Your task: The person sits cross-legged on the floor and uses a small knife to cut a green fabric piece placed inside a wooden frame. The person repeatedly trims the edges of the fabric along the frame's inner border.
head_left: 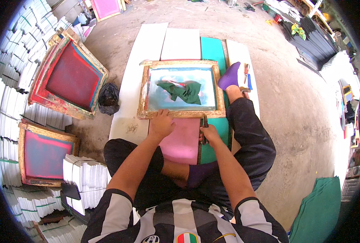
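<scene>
In front of me lies a wooden screen-printing frame (180, 114) with pale blue-white mesh. A crumpled dark green cloth (184, 91) sits in its middle, with a small red and white thing partly showing behind. My left hand (162, 122) rests at the frame's near bar, fingers stretched over the wood and thumb apart. Just below the near right part of the bar, my right hand (209, 134) is closed round a slim dark tool (205, 128), held lengthwise. Its tip reaches close to the bar; its exact kind is unclear.
White, pink (182, 139) and teal (213, 48) boards lie under the frame. My purple-socked foot (229, 75) is at its right, beside a screwdriver (246, 69) and a blue-handled tool (250, 82). Painted screens (70, 77), a black bag (108, 98) and white bundles (84, 178) stand left.
</scene>
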`<state>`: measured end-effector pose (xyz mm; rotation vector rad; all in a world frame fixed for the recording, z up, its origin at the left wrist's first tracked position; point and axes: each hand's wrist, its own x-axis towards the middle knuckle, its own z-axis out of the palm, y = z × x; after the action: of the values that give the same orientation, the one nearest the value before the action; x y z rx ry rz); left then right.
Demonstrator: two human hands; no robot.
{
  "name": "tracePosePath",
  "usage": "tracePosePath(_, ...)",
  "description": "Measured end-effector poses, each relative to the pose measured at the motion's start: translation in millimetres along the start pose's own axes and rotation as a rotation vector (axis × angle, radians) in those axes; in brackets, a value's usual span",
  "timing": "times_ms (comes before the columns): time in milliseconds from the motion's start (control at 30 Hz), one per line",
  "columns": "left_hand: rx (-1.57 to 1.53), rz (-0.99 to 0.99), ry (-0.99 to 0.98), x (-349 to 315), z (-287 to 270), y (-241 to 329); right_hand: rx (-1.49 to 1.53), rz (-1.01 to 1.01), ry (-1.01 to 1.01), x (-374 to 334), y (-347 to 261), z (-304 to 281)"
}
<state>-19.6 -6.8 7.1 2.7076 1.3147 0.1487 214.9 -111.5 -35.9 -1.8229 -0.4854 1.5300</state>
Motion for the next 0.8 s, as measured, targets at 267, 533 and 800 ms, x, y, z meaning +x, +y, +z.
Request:
tracePosePath(267,-0.035,0.018,-0.015,1,4,9,-0.061,-0.028,0.041,21,13,0)
tracePosePath(533,-0.072,0.027,0.019,8,22,14,-0.257,-0.059,0.237,14,7,11)
tracePosePath(800,-0.051,0.011,0.004,11,31,18,-0.232,-0.089,0.274,41,38,5)
